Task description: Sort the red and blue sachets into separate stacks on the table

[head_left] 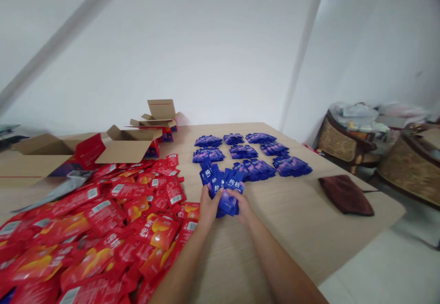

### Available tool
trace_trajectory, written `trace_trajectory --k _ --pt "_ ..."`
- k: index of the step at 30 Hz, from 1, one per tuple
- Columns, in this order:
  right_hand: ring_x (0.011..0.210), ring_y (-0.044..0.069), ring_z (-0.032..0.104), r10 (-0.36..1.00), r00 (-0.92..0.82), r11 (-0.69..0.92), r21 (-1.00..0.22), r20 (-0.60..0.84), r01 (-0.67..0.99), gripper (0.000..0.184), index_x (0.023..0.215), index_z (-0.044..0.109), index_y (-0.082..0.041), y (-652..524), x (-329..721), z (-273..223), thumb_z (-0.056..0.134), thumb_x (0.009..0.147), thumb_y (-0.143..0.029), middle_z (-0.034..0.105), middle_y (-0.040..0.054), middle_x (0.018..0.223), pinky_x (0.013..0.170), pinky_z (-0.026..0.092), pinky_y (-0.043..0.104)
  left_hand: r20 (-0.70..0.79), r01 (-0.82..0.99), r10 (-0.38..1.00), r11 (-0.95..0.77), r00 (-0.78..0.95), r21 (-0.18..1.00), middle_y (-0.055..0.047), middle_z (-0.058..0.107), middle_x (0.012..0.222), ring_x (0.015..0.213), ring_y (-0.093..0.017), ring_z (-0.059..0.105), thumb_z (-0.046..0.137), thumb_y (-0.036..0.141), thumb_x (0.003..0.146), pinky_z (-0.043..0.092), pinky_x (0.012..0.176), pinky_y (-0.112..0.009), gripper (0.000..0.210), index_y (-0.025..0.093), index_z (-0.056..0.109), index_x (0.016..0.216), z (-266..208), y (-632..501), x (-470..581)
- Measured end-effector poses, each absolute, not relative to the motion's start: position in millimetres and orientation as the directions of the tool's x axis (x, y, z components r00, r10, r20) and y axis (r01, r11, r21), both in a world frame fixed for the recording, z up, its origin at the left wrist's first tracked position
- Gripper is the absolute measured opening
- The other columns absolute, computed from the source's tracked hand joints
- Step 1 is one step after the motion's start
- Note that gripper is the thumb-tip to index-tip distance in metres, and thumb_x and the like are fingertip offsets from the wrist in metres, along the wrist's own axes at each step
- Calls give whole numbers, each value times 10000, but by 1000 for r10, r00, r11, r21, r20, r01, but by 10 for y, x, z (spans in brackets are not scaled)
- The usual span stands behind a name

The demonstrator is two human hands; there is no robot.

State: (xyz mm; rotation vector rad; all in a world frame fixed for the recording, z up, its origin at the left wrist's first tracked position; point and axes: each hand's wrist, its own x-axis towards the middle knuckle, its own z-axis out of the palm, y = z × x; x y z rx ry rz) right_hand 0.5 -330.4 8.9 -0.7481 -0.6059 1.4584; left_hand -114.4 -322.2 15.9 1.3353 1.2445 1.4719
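Between my two hands is a fanned bunch of blue-purple sachets [227,198], held over the table [233,258]. My left hand [208,205] grips the left side of the bunch, its thumb lying across the front. On the right side, my right hand [242,203] has its fingers closed round the same bunch. Just beyond them, several groups of matching blue sachets [254,169] lie in rough rows. To the left of my left hand spreads a large heap of red sachets [151,228] with orange pictures and white barcode labels.
Open cardboard boxes [129,150] stand along the back left, behind the red heap. A grey plastic bag [65,187] lies at the heap's edge. A dark brown cloth [345,194] rests near the table's right side. Patterned armchairs [340,139] with bags on them stand beyond.
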Motion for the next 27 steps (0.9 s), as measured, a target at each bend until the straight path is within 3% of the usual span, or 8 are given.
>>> trace_trajectory --k 4,9,13,18,22,25,27 --pt "773 211 671 998 56 26 -842 -6 -539 416 925 644 -206 -3315 65 175 798 561 -337 725 -2 820 811 505 351 324 129 945 -316 -51 940 -71 604 1093 1070 -226 554 566 446 809 390 990 -398 368 203 521 1083 149 -3227 -1166" --pt "786 196 670 1000 15 31 -863 27 -504 406 937 635 -197 -3353 80 240 784 589 -345 719 -5 812 823 497 331 321 90 947 -319 -5 944 -89 516 1294 1234 -222 464 548 439 829 287 1092 -410 502 228 404 1260 210 -3295 -1156" --pt "767 186 667 996 32 84 -873 78 -480 366 919 634 -196 -3357 61 258 769 621 -359 714 -7 808 803 504 320 306 45 950 -309 53 950 -98 538 1273 1257 -237 449 620 445 773 276 1101 -421 571 219 419 1256 327 -3299 -1160" --pt "909 193 644 969 91 246 -884 228 -398 422 988 609 -227 -3407 123 388 784 618 -334 701 -3 869 893 473 347 326 54 934 -337 143 940 -89 601 1189 1239 -234 466 662 450 734 249 1114 -411 554 208 495 1203 451 -3284 -1242" --pt "1039 197 593 935 67 354 -895 349 -273 586 1074 584 -263 -3482 288 376 822 541 -212 675 -8 929 979 413 368 325 48 917 -344 231 938 -101 597 1201 1191 -242 503 702 429 698 295 1088 -420 631 203 479 1244 388 -3313 -1346" --pt "1110 220 553 931 -39 351 -921 362 -169 756 1148 556 -242 -3517 401 207 843 456 -142 625 30 1105 1005 386 388 261 -19 902 -271 343 962 -104 578 1228 1177 -259 511 772 352 622 339 1057 -439 769 208 437 1300 235 -3338 -1380" --pt "1111 224 551 926 -96 355 -929 365 -104 818 1214 509 -233 -3525 439 81 837 471 -136 581 59 1194 995 393 392 218 -73 893 -206 394 976 -102 555 1261 1193 -253 500 776 305 618 347 1053 -431 817 207 399 1336 125 -3346 -1368"
